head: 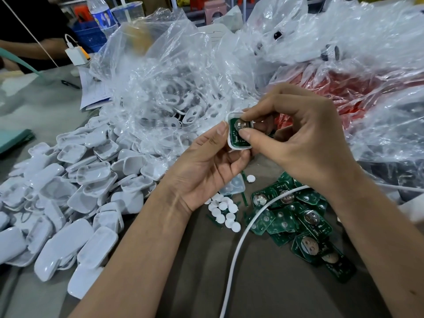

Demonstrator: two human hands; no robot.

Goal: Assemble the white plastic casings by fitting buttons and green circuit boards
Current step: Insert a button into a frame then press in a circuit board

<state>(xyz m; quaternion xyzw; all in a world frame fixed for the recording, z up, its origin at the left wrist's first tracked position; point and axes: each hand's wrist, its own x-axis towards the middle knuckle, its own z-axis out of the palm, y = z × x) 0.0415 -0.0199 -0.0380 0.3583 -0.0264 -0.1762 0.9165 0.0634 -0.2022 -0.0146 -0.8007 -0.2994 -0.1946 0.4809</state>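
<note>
My left hand [206, 161] holds a white plastic casing [232, 143] from below and the side. A green circuit board [238, 129] with a round metal battery clip lies inside the casing. My right hand [298, 138] presses on the board with thumb and fingertips. Under my hands, several round white buttons [223, 212] lie loose on the table. A heap of green circuit boards [296, 219] lies to their right. A clear casing part [234, 185] rests just above the buttons.
A big pile of white casings [75, 187] covers the left of the table. Clear plastic bags [165, 83] with more casings sit behind, and a red-tinted bag [358, 92] at right. A white cable [243, 239] crosses the boards. Another person's arm [27, 49] is at far left.
</note>
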